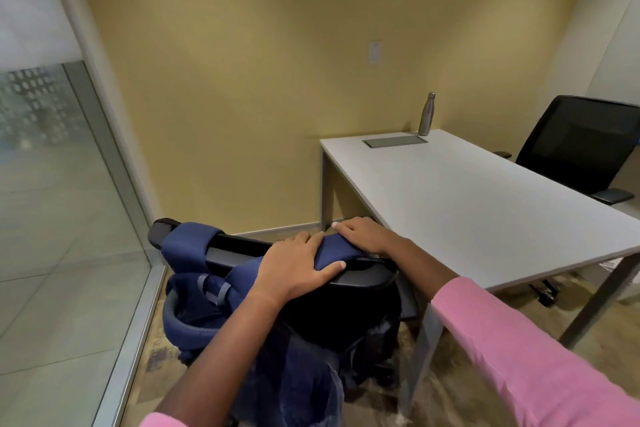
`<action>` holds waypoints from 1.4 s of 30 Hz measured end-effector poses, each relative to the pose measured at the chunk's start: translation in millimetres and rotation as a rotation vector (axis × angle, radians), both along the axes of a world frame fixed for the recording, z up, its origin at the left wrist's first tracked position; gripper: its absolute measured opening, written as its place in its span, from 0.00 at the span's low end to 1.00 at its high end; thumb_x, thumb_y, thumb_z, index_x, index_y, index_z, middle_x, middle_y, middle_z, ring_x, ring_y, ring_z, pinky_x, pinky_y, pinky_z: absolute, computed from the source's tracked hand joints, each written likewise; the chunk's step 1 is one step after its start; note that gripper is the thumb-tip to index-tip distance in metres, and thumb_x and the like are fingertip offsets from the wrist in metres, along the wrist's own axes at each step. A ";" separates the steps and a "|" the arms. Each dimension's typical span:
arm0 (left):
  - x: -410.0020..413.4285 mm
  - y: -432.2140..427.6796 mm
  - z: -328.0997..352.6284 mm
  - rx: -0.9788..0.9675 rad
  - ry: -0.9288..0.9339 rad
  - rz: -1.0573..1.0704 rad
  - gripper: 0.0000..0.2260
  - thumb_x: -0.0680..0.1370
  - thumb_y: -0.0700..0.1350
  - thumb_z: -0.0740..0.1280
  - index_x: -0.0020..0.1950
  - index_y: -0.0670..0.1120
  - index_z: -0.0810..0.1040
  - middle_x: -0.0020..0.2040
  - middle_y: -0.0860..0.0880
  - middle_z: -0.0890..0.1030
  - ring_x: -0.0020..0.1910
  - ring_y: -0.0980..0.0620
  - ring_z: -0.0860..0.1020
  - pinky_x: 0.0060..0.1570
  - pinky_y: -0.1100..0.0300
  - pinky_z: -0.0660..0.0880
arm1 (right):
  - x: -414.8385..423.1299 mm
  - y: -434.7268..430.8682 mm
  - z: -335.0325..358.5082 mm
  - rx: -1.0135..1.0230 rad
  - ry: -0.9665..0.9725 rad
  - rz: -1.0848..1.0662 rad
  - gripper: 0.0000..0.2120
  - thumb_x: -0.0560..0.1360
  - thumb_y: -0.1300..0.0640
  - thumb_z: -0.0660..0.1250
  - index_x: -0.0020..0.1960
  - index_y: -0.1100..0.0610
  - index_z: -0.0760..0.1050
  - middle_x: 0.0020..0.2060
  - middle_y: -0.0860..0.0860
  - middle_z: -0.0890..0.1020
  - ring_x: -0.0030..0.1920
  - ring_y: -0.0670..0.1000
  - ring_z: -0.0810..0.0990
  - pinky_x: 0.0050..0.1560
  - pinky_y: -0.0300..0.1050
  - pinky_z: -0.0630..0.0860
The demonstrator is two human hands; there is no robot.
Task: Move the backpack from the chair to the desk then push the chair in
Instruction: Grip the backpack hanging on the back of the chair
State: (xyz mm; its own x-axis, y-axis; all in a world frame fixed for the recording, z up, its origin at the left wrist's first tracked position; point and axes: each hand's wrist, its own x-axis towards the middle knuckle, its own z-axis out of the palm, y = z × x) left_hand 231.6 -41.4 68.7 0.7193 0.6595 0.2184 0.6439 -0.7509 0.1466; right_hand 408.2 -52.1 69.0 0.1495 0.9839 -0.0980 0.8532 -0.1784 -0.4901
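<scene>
Navy fabric: a backpack (197,302) hangs on the near chair (363,279), its two padded straps looped over the top edge of the black backrest; its body sits on the seat side, partly seen through the mesh.
Left hand (298,267): lies over the right-hand strap (332,251) on the backrest top, fingers spread across the strap, thumb along the rim; it presses on the strap, and a closed grasp cannot be told.
Right hand (363,236): rests flat on the far end of the same strap, fingers extended, just beside the left hand.
Sleeves: pink, on both forearms.
Desk (485,204): white top on grey legs, to the right of the near chair; its near left corner is close to the backrest.
On the desk: a steel bottle (426,114) upright at the far edge, beside a grey inset panel (394,141).
Second chair (581,146): black, at the desk's far right side.
Surroundings: yellow wall (259,80) behind, glass partition (52,201) at left.
</scene>
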 end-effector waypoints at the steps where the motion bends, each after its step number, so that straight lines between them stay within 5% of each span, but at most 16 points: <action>1: 2.7 -2.5 0.9 -0.011 0.005 0.001 0.31 0.74 0.66 0.57 0.70 0.48 0.64 0.64 0.46 0.75 0.60 0.45 0.75 0.53 0.54 0.70 | 1.9 -3.9 2.4 0.035 -0.011 -0.008 0.22 0.80 0.49 0.49 0.50 0.62 0.76 0.57 0.65 0.78 0.53 0.60 0.75 0.53 0.48 0.67; 4: 12.8 -11.5 2.6 -0.039 0.000 0.003 0.34 0.72 0.67 0.58 0.72 0.49 0.62 0.66 0.46 0.74 0.62 0.46 0.74 0.55 0.54 0.70 | 6.3 -15.8 8.9 0.120 -0.049 -0.047 0.19 0.79 0.51 0.51 0.39 0.62 0.72 0.47 0.68 0.79 0.43 0.59 0.74 0.45 0.48 0.66; 12: 33.2 -27.4 5.9 -0.094 -0.091 -0.068 0.34 0.64 0.69 0.58 0.64 0.51 0.68 0.59 0.50 0.80 0.54 0.47 0.78 0.43 0.58 0.67 | 27.3 -37.4 20.7 0.160 -0.114 -0.121 0.22 0.78 0.52 0.53 0.41 0.68 0.76 0.46 0.69 0.79 0.45 0.63 0.76 0.41 0.45 0.63; 15: 34.0 -24.7 9.0 -0.101 -0.146 -0.086 0.40 0.58 0.68 0.52 0.65 0.50 0.68 0.58 0.47 0.80 0.54 0.44 0.78 0.44 0.56 0.69 | 43.1 -45.3 32.7 0.189 0.164 -0.085 0.21 0.79 0.51 0.56 0.37 0.66 0.73 0.40 0.68 0.75 0.40 0.55 0.71 0.38 0.44 0.60; 18: 31.6 -22.7 8.9 -0.072 -0.231 -0.095 0.39 0.58 0.66 0.54 0.63 0.47 0.70 0.56 0.45 0.81 0.53 0.42 0.78 0.43 0.55 0.68 | 60.9 -51.2 29.2 0.197 0.533 -0.139 0.21 0.80 0.50 0.53 0.42 0.63 0.77 0.43 0.60 0.78 0.45 0.51 0.73 0.49 0.44 0.69; 21: 28.7 -23.2 4.3 -0.038 -0.263 -0.087 0.36 0.58 0.65 0.55 0.61 0.47 0.70 0.54 0.46 0.81 0.50 0.43 0.78 0.41 0.59 0.64 | 69.1 -59.3 -2.2 0.091 0.632 -0.243 0.21 0.80 0.47 0.49 0.38 0.54 0.74 0.45 0.55 0.77 0.46 0.51 0.74 0.53 0.46 0.69; 26: 25.1 -14.1 3.6 -0.051 -0.144 -0.023 0.37 0.59 0.67 0.52 0.60 0.48 0.70 0.54 0.47 0.81 0.50 0.43 0.78 0.40 0.58 0.64 | 72.6 -63.9 -41.3 0.016 0.458 -0.449 0.25 0.81 0.50 0.47 0.62 0.67 0.71 0.61 0.66 0.75 0.62 0.62 0.73 0.61 0.50 0.67; 29: 23.3 -9.1 6.3 -0.113 -0.056 -0.001 0.31 0.61 0.67 0.53 0.56 0.49 0.71 0.52 0.47 0.81 0.45 0.45 0.76 0.40 0.57 0.64 | 68.8 -64.5 -47.4 0.111 0.461 -0.522 0.21 0.80 0.53 0.49 0.53 0.68 0.74 0.54 0.68 0.77 0.54 0.62 0.76 0.50 0.48 0.67; 34: 20.6 -8.8 10.2 -0.130 -0.044 -0.026 0.30 0.64 0.69 0.53 0.53 0.49 0.73 0.41 0.52 0.76 0.39 0.50 0.72 0.36 0.58 0.64 | 67.6 -86.8 -68.5 0.213 0.488 -0.598 0.20 0.78 0.54 0.51 0.28 0.57 0.66 0.27 0.53 0.72 0.29 0.50 0.69 0.32 0.46 0.62; 37: 22.4 -14.3 12.0 -0.148 -0.067 -0.036 0.22 0.71 0.66 0.61 0.53 0.50 0.73 0.38 0.54 0.75 0.37 0.51 0.73 0.34 0.59 0.64 | 61.8 -100.5 -79.4 0.253 0.531 -0.618 0.21 0.79 0.52 0.49 0.29 0.54 0.66 0.27 0.50 0.71 0.29 0.47 0.70 0.30 0.43 0.64; 40: 21.0 -19.3 8.7 -0.089 -0.106 -0.085 0.28 0.67 0.70 0.56 0.54 0.51 0.73 0.41 0.53 0.79 0.40 0.50 0.76 0.37 0.59 0.66 | 52.5 -111.0 -88.3 0.286 0.529 -0.627 0.22 0.80 0.49 0.48 0.30 0.51 0.66 0.28 0.49 0.72 0.32 0.47 0.72 0.38 0.44 0.68; 42: 19.4 -23.1 6.4 -0.021 -0.140 -0.125 0.30 0.65 0.70 0.53 0.54 0.51 0.73 0.44 0.51 0.81 0.42 0.49 0.78 0.38 0.58 0.67 | 45.2 -120.4 -90.1 0.328 0.520 -0.642 0.23 0.80 0.48 0.48 0.29 0.52 0.68 0.28 0.49 0.73 0.31 0.47 0.73 0.33 0.42 0.67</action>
State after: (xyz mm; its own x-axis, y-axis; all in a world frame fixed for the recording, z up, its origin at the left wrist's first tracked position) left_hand 251.0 -64.5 75.1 0.7593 0.5726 0.3092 0.5181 -0.8194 0.2453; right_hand 453.5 -172.5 -21.2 0.6969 0.7163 -0.0348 0.2924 -0.3281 -0.8982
